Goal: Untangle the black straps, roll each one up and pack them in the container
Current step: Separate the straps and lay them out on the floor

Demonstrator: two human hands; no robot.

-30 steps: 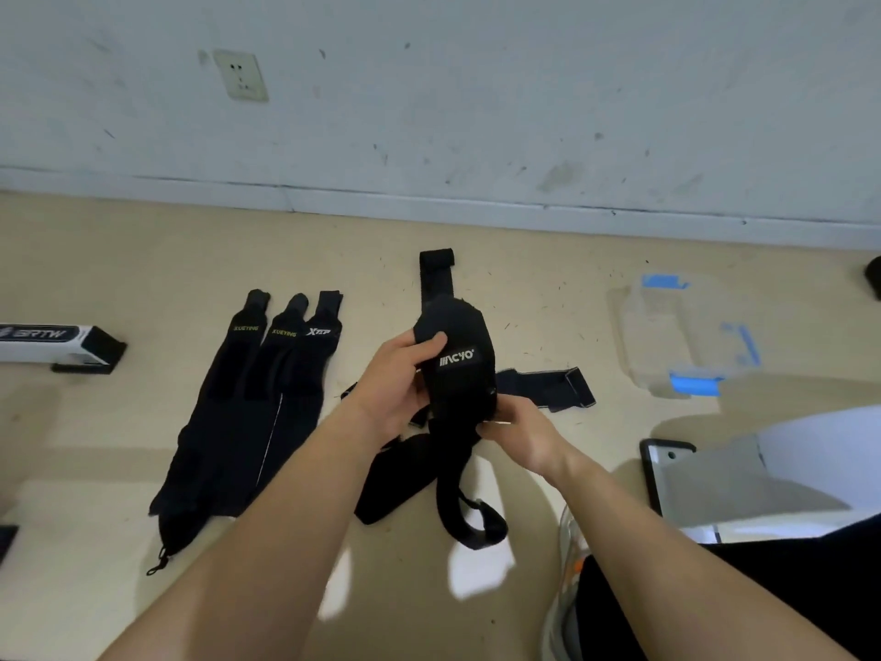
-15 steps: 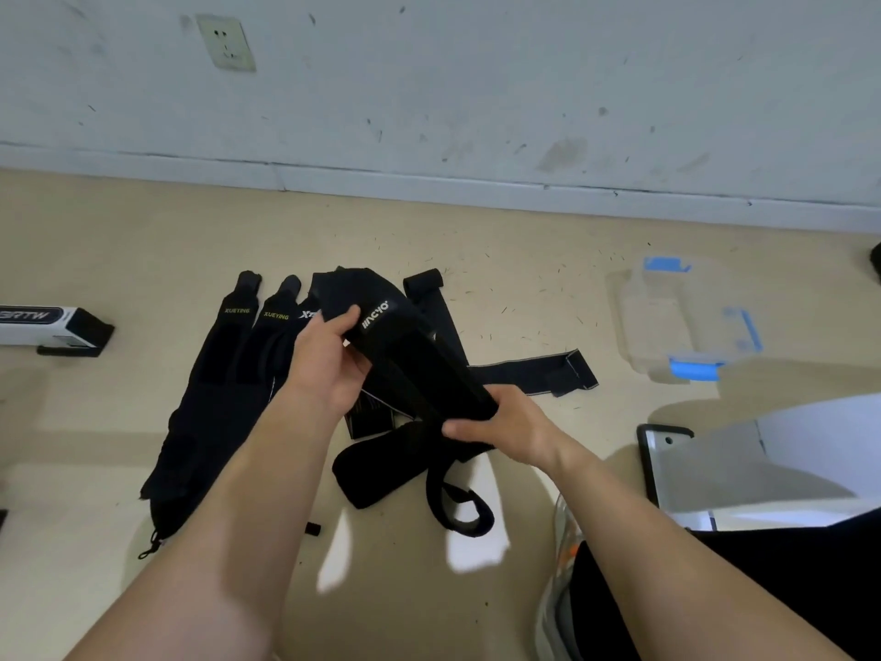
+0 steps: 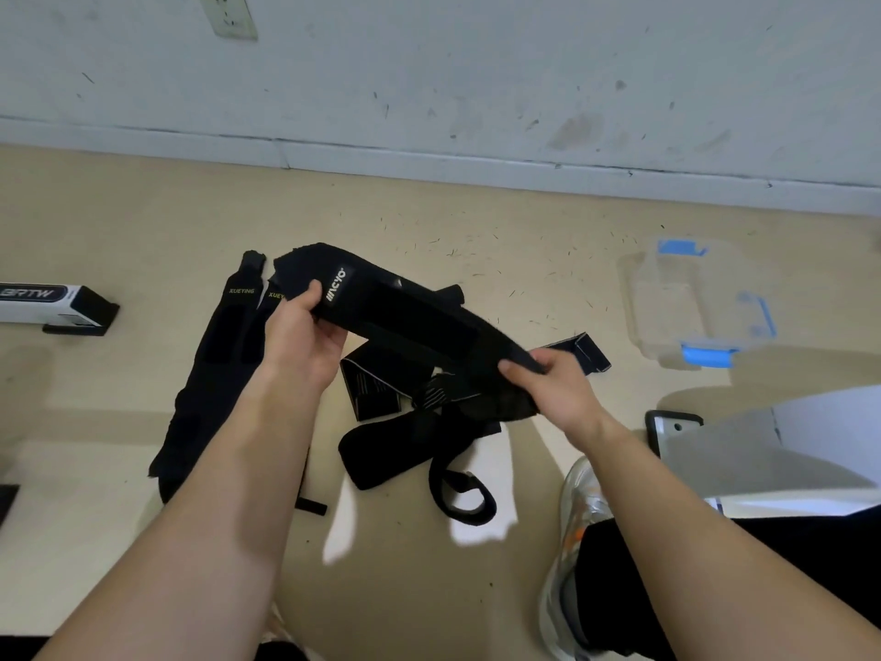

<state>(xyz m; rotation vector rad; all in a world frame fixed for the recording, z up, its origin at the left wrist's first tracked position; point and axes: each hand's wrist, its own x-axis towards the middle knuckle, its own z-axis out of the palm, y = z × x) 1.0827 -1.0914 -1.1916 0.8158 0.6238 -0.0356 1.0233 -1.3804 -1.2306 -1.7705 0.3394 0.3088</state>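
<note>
I hold a wide black strap [image 3: 405,317] with white lettering stretched out above the floor. My left hand [image 3: 302,338] grips its upper left end, thumb on top. My right hand [image 3: 555,386] pinches its lower right end. Below it lies a tangle of more black straps [image 3: 419,441], one ending in a loop. Other black straps [image 3: 214,374] with yellow lettering lie flat side by side at the left, partly hidden by my left arm. The clear container [image 3: 696,302] with blue clips sits on the floor at the right.
A white and black box [image 3: 52,307] lies at the far left. A phone [image 3: 667,429] and a white sheet [image 3: 786,450] lie at the right. My shoe [image 3: 572,555] and dark trouser leg are at the lower right. The wall with a socket [image 3: 229,14] runs across the back.
The strap was bunched upright between my hands. My left hand has drawn its top end up and leftward, and the strap now lies stretched out lengthwise between both hands.
</note>
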